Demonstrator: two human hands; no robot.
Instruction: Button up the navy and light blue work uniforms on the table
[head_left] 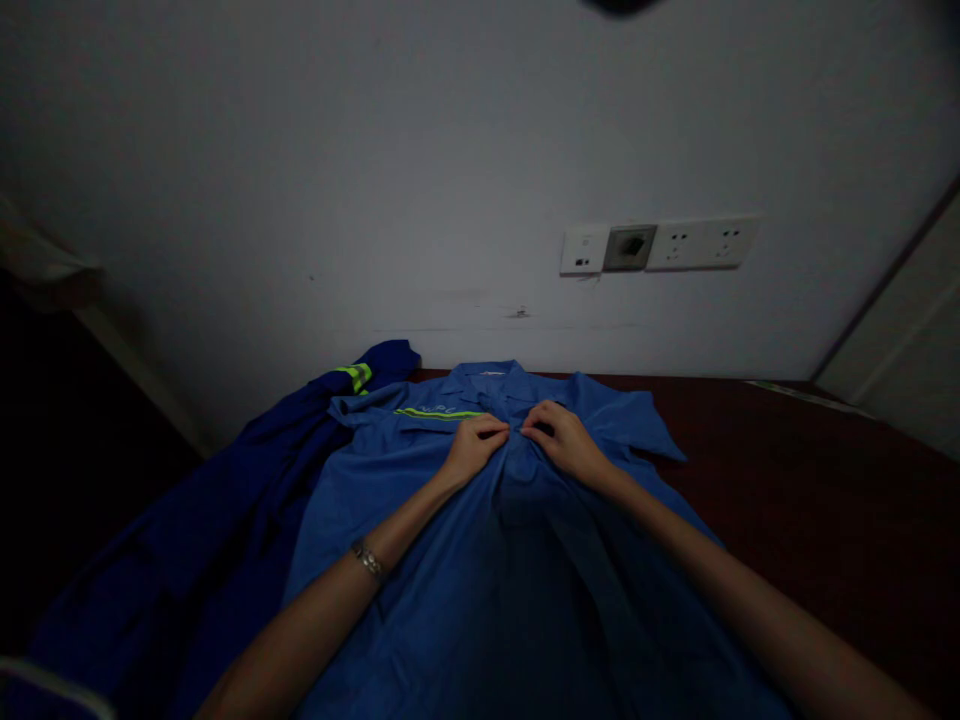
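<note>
A blue short-sleeved shirt point(420, 520) with a yellow-green chest stripe lies flat, collar toward the wall, on a dark red surface point(810, 500). My left hand point(474, 445) and my right hand point(561, 437) meet at the shirt's front placket just below the collar. Both hands are closed in a pinch on the cloth there, fingertips almost touching each other. A metal bracelet point(367, 558) sits on my left wrist.
A darker blue garment point(225, 520) with a yellow-green band lies bunched to the left of the shirt. A white wall rises right behind, with a row of switches and sockets point(660, 246). The surface's right part runs to a pale panel.
</note>
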